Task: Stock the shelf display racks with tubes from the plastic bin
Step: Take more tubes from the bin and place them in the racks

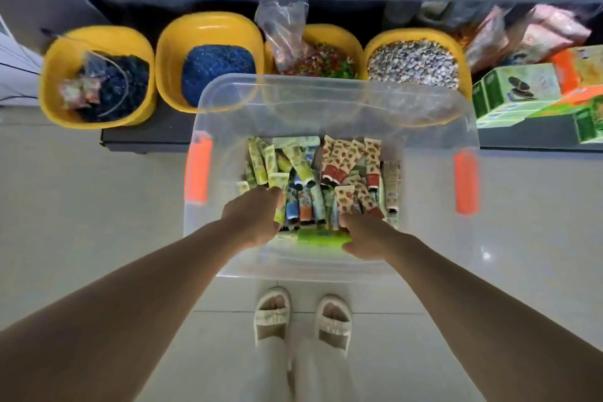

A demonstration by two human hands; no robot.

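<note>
Both hands reach into the bin (329, 98). The left hand (253, 217) grips a green tube (280, 206). The right hand (367, 237) pinches the right end of a tube (321, 237) lying left-right at the near wall.

Tubes (326, 173) in bin (329, 98) on floor (81, 206), four bowls (208, 42) behind it along shelf (156, 135) edge, boxes (522, 91) at right end

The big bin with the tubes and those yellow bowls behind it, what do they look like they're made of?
The bin looks like clear, slightly frosted plastic: the bowls show through its far wall, and it carries orange latches. The yellow bowls seem to be glossy moulded plastic, with highlights along smooth rounded rims. The tubes look like soft printed plastic with crimped ends, though that is less sure.
</note>
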